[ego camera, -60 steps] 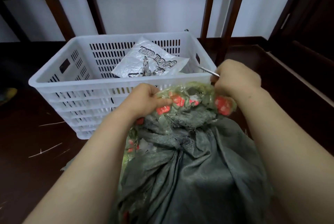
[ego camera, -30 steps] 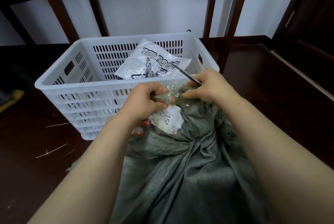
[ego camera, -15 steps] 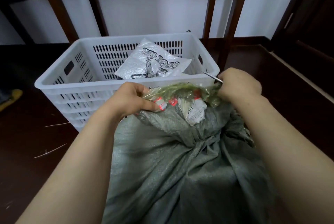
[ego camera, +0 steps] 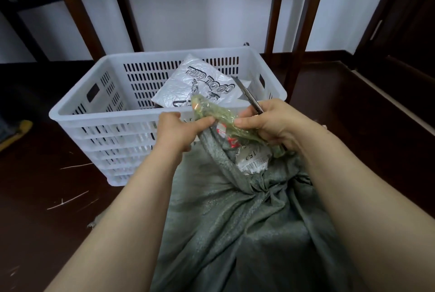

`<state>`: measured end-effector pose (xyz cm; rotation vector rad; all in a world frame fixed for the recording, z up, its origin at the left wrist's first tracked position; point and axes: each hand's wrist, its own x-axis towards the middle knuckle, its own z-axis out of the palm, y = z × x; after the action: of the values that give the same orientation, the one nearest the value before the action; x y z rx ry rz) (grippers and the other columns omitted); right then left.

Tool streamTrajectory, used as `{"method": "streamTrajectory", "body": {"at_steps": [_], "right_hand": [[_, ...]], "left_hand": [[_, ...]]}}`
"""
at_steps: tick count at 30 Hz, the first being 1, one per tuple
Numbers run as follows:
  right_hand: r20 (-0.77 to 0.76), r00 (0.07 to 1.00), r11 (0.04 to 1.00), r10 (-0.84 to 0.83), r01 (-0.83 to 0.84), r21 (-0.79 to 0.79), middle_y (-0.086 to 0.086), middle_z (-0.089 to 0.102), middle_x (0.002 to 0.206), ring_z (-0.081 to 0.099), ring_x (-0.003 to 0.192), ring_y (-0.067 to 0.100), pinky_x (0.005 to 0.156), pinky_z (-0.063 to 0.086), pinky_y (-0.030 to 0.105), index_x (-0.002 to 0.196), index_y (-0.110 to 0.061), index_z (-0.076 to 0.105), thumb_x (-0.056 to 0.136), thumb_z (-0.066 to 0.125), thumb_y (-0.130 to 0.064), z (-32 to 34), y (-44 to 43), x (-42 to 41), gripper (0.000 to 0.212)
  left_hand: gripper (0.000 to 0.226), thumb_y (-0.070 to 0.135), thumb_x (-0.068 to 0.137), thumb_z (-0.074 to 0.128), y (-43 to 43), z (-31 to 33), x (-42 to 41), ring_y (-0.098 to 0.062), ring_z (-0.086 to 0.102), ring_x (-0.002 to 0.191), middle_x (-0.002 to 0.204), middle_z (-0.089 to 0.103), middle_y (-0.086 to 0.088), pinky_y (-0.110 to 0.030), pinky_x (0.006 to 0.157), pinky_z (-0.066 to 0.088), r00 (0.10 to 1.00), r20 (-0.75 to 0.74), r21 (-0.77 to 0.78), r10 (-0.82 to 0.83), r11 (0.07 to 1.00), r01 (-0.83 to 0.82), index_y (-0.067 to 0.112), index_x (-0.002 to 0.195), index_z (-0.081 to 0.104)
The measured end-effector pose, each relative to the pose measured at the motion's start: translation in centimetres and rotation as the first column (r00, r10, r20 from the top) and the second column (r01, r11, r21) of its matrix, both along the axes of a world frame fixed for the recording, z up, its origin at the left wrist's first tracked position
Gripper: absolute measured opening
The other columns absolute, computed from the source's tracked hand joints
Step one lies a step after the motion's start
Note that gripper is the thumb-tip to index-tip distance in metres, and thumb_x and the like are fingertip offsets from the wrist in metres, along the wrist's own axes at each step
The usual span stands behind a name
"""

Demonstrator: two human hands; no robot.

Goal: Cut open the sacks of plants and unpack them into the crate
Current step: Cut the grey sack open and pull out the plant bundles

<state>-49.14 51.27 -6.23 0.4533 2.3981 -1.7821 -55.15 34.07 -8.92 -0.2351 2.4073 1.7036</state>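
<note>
Just before crate (ego camera: 106,115), left hand (ego camera: 179,131) grips wrap (ego camera: 211,112) at sack (ego camera: 235,232) mouth, right hand (ego camera: 270,124) pinches same wrap, fingers also curled round blade (ego camera: 247,95) pointing over crate.

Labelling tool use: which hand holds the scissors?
The right hand: the scissors stick out above it. The left hand only pinches the plastic wrap on the sack.

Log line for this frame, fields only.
step: opening sack | left hand: grips taped neck | right hand: holds blade, pinches taped neck | crate: white bag inside
</note>
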Motion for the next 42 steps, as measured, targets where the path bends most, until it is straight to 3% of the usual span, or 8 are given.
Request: {"method": "streamTrajectory", "body": {"at_steps": [5, 10, 15, 18, 22, 30, 36, 42], "right_hand": [[0.069, 0.997, 1.000, 0.023, -0.023, -0.008, -0.004, 0.037, 0.042, 0.020, 0.028, 0.004, 0.035, 0.015, 0.009, 0.074, -0.017, 0.055, 0.073, 0.077, -0.008, -0.5, 0.2, 0.1, 0.023], [0.017, 0.997, 0.990, -0.074, 0.076, -0.121, -0.002, 0.052, 0.055, 0.020, 0.030, 0.004, 0.032, 0.016, 0.012, 0.077, -0.012, 0.066, 0.074, 0.075, -0.042, -0.3, -0.3, -0.3, 0.032], [-0.046, 0.980, 0.971, -0.195, 0.186, -0.152, -0.008, 0.040, 0.032, 0.022, 0.027, 0.004, 0.031, 0.017, 0.012, 0.064, -0.014, 0.059, 0.073, 0.080, -0.016, -0.9, -0.3, -0.7, 0.023], [-0.076, 0.961, 0.957, -0.265, 0.253, -0.143, -0.010, 0.039, 0.028, 0.028, 0.022, 0.001, 0.028, 0.020, 0.012, 0.057, -0.014, 0.053, 0.077, 0.076, -0.008, -1.3, 0.4, -0.8, 0.031], [-0.085, 0.971, 0.969, -0.225, 0.213, -0.128, -0.008, 0.041, 0.034, 0.026, 0.023, 0.002, 0.030, 0.019, 0.012, 0.063, -0.014, 0.053, 0.075, 0.078, -0.012, -1.6, -0.1, -1.1, 0.028], [-0.200, 0.947, 0.968, -0.251, 0.246, -0.052, -0.004, 0.062, 0.053, 0.057, 0.050, 0.009, 0.050, 0.043, 0.019, 0.055, -0.014, 0.055, 0.071, 0.080, -0.007, -3.1, -0.2, -2.1, 0.031], [-0.129, 0.981, 0.989, -0.147, 0.150, 0.011, -0.008, 0.055, 0.049, 0.045, 0.041, 0.005, 0.041, 0.035, 0.018, 0.066, -0.015, 0.057, 0.074, 0.080, -0.020, -3.4, -0.5, -2.1, 0.025], [-0.007, 0.993, 0.965, -0.117, 0.112, -0.237, 0.006, 0.054, 0.071, 0.028, 0.032, 0.009, 0.034, 0.019, 0.014, 0.092, -0.010, 0.050, 0.092, 0.048, -0.013, -2.0, -0.5, -2.3, 0.004]], "left_hand": [[0.004, -0.005, 0.084, 0.062, 0.9, -0.2, 0.4, -0.010, 0.066, 0.054, 0.078, 0.065, -0.011, -0.017, 0.050, 0.055, 0.987, 0.141, 0.540, -0.077, 0.842, -0.012, -0.004, 0.088, 0.061], [0.023, -0.009, 0.085, 0.053, 1.9, -0.4, 0.9, -0.017, 0.066, 0.075, 0.086, 0.061, -0.013, -0.019, 0.064, 0.058, 0.998, -0.022, 0.538, -0.053, 0.841, 0.056, 0.006, 0.068, 0.050], [0.027, -0.012, 0.079, 0.037, 1.6, -0.7, 0.6, -0.011, 0.050, 0.057, 0.069, 0.056, -0.005, -0.016, 0.049, 0.046, 0.993, -0.023, 0.585, -0.119, 0.804, 0.110, 0.007, 0.062, 0.044], [0.006, 0.007, 0.077, 0.043, 0.8, -0.5, 0.4, -0.011, 0.043, 0.056, 0.071, 0.053, -0.002, -0.017, 0.043, 0.036, 0.972, -0.008, 0.576, -0.234, 0.794, 0.196, 0.006, 0.076, 0.049], [0.053, 0.046, 0.071, 0.070, 1.3, -0.6, 0.2, -0.018, 0.065, 0.077, 0.090, 0.073, -0.007, -0.028, 0.071, 0.049, 0.965, -0.042, 0.462, -0.258, 0.852, 0.248, 0.003, 0.101, 0.067], [0.025, 0.009, 0.086, 0.066, 1.8, -1.3, 0.0, -0.008, 0.038, 0.041, 0.057, 0.056, -0.002, -0.015, 0.032, 0.029, 0.997, -0.024, 0.441, -0.079, 0.894, 0.082, 0.010, 0.064, 0.055], [0.002, 0.000, 0.087, 0.061, 1.3, -1.0, -0.3, -0.016, 0.067, 0.065, 0.082, 0.066, -0.013, -0.021, 0.055, 0.057, 0.991, 0.051, 0.531, -0.126, 0.844, 0.080, -0.002, 0.087, 0.061], [0.016, 0.016, 0.080, 0.074, 1.3, -1.7, -0.8, -0.017, 0.053, 0.055, 0.062, 0.065, -0.003, -0.020, 0.044, 0.045, 1.000, -0.005, 0.472, 0.028, 0.881, -0.022, 0.008, 0.071, 0.063]]}}
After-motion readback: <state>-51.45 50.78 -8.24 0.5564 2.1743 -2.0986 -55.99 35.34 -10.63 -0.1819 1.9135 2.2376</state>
